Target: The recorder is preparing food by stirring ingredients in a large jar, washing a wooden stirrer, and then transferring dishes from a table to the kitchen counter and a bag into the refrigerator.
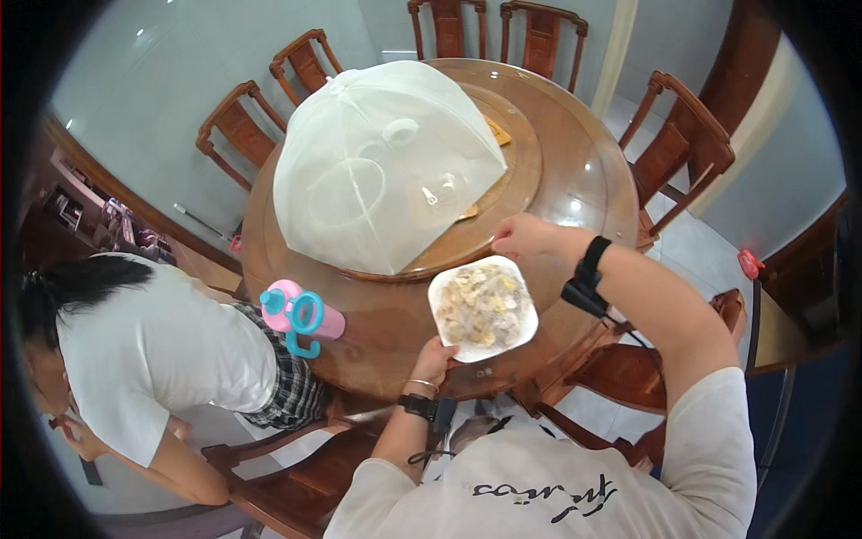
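Observation:
My left hand (436, 362) grips the near left edge of a square white plate (486, 352), its thumb lying on the rim. Mixed pale and yellowish pieces of food (483, 303) fill the plate, with a hazy, shiny look over them. Just beyond the plate's far right edge is my right hand (528, 236), fingers bent in towards the fingertips. Whether it pinches anything thin cannot be made out. Beyond the plate, a white mesh food cover (377, 168) stands over the turntable (522, 145), with blurred dishes showing through it.
A pink bottle (330, 322) with a blue lid and handle stands on the round wooden table (579, 148), left of the plate. At the left, a person in a white shirt (182, 343) leans over. Wooden chairs (680, 145) surround the table. A cable (636, 337) trails from my right wristband.

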The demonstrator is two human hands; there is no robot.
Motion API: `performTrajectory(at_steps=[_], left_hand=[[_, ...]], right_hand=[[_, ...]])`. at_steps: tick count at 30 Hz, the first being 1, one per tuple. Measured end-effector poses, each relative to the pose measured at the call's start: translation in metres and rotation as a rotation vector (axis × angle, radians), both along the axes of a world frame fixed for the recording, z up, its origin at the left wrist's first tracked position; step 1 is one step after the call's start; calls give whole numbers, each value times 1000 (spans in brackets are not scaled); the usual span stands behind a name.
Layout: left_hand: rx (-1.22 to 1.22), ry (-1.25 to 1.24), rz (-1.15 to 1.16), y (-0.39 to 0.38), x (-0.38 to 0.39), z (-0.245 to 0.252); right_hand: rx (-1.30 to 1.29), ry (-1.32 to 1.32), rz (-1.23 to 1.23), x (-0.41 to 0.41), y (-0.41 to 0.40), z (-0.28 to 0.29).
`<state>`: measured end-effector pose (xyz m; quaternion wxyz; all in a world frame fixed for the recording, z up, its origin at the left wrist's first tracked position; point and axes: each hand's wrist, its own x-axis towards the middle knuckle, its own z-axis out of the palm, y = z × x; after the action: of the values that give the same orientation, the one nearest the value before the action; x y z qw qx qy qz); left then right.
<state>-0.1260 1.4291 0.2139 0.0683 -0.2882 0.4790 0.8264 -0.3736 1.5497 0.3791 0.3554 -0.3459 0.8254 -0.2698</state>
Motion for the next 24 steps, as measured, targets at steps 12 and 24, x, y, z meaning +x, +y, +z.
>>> performTrajectory(at_steps=[12, 24], left_hand=[[-322, -54, 126, -122, -10, 28], [-238, 252, 588, -175, -92, 21]], right_hand=[[8, 665, 110, 58, -204, -29], [-284, 553, -372, -44, -177, 48]])
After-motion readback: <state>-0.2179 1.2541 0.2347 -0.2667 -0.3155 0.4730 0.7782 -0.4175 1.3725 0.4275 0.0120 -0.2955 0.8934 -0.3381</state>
